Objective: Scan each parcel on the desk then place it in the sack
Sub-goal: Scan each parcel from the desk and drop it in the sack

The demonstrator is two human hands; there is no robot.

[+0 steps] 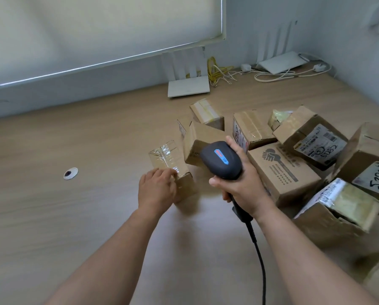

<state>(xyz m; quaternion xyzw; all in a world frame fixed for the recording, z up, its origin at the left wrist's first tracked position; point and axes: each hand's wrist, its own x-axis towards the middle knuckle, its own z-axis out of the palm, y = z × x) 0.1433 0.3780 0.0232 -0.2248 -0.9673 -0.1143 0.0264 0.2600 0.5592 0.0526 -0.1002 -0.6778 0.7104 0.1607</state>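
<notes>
You are gripping the black scanner [221,160] in your right hand [241,186], fingers clamped round its handle, its cable [257,245] trailing back toward you. Your left hand [156,190] is holding a small taped parcel [173,170] standing on the bench [74,216], fingers curled against its near side. The scanner head is pointing over and just beside this parcel. I judge the scan step to be in hand; no label is showing on the faces in view, so the next move is likely calling for you to turn the parcel until its barcode is facing the scanner. The remaining parcels [294,155] are lying piled to your right, touching one another, several with labels up. The sack is not showing in this view. Farther off, a round cable port [70,173] is sitting in the wood-grain bench; two white routers [188,84] and loose cords [272,74] are resting against the back wall under a drawn blind [96,29].
</notes>
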